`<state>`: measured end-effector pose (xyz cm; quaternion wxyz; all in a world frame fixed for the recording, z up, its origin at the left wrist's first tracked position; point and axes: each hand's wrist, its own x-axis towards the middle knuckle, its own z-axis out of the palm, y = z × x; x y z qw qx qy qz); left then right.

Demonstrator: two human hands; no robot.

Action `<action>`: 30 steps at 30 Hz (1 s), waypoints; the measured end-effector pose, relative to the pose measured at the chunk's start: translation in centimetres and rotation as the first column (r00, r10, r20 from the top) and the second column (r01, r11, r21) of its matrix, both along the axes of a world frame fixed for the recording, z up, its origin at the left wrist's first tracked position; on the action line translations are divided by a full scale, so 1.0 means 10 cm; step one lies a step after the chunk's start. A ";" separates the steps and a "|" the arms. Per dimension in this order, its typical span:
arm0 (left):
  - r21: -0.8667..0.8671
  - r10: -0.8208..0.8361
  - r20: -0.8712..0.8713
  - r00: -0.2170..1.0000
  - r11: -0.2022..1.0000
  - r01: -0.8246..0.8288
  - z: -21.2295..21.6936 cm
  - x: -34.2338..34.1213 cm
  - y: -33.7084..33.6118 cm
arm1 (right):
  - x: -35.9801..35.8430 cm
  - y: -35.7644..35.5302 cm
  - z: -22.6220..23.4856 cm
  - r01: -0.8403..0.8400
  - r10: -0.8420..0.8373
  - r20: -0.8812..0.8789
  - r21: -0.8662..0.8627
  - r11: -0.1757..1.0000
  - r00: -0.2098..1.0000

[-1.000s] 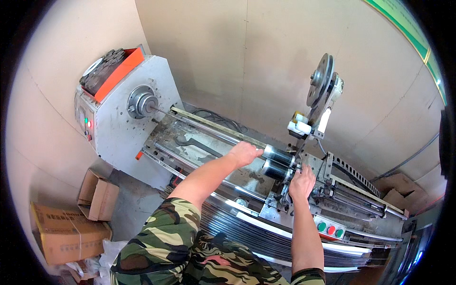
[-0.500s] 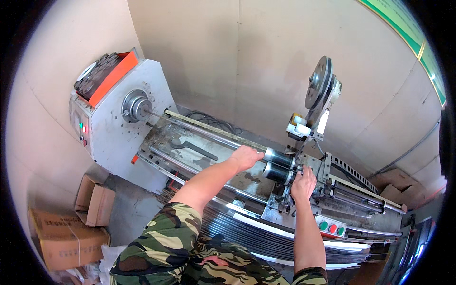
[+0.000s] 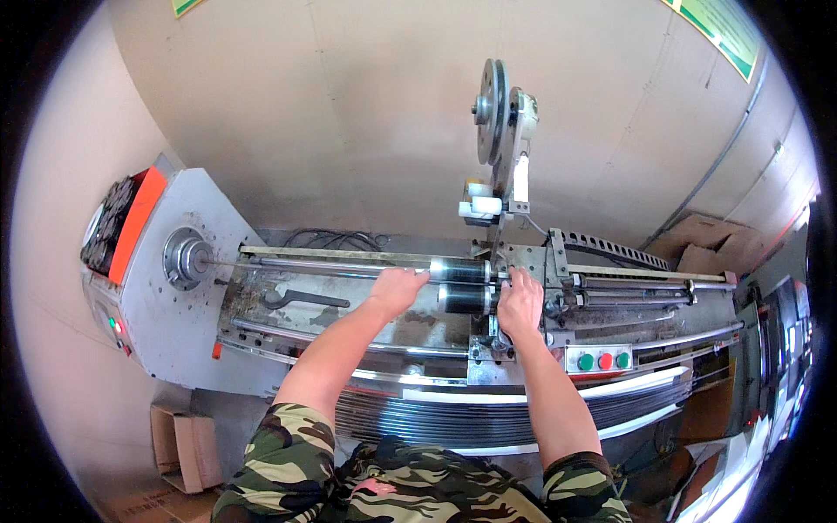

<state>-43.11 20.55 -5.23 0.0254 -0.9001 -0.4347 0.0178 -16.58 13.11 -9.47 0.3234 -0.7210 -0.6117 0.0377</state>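
Two dark cylindrical rollers with shiny silver left ends, the far roller (image 3: 462, 270) and the near roller (image 3: 464, 300), lie side by side on the machine's carriage. Just left of them, my left hand (image 3: 400, 288) is closed on a thin metal rod (image 3: 331, 268) that runs from the round chuck (image 3: 187, 259) at the far left toward the rollers. My right hand (image 3: 520, 303) is at the rollers' right end, its fingers bent together over the carriage (image 3: 488, 370). What those fingers grip is hidden from view.
A hook-shaped spanner (image 3: 305, 299) lies on the machine bed. Behind the rollers rises an arm with a large grey wheel (image 3: 492, 112). A button panel (image 3: 602, 359) stands right of my right forearm. Long dark rods (image 3: 436, 418) are stacked in front; a cardboard box (image 3: 187, 449) sits lower left.
The view has turned, so the machine now lies nearly level across it. Both hands keep almost the same places at the two ends of the rollers.
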 end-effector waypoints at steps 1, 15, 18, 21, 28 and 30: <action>0.002 -0.003 0.001 1.000 1.000 0.003 0.00 -0.01 0.00 | -0.01 0.00 0.00 0.000 0.000 -0.005 0.002 1.000 1.000; 0.036 -0.053 0.050 0.997 0.998 0.052 -0.16 -0.10 0.06 | -0.07 0.01 -0.05 0.036 -0.036 -0.002 -0.023 0.999 0.999; 0.038 -0.059 0.047 0.997 0.998 0.057 -0.18 -0.12 0.07 | -0.08 0.02 -0.05 0.041 -0.041 0.002 -0.037 0.998 0.999; 0.033 -0.064 0.042 0.997 0.997 0.062 -0.18 -0.10 0.07 | -0.07 0.03 -0.06 0.054 -0.054 -0.001 -0.064 0.996 0.999; 0.021 -0.068 0.058 0.996 0.998 0.067 -0.22 -0.10 0.08 | -0.06 0.04 -0.11 0.057 -0.057 0.001 -0.072 0.996 0.998; 0.015 -0.066 0.061 0.996 0.998 0.065 -0.24 -0.09 0.08 | -0.06 0.05 -0.13 0.053 -0.053 0.005 -0.067 0.996 0.999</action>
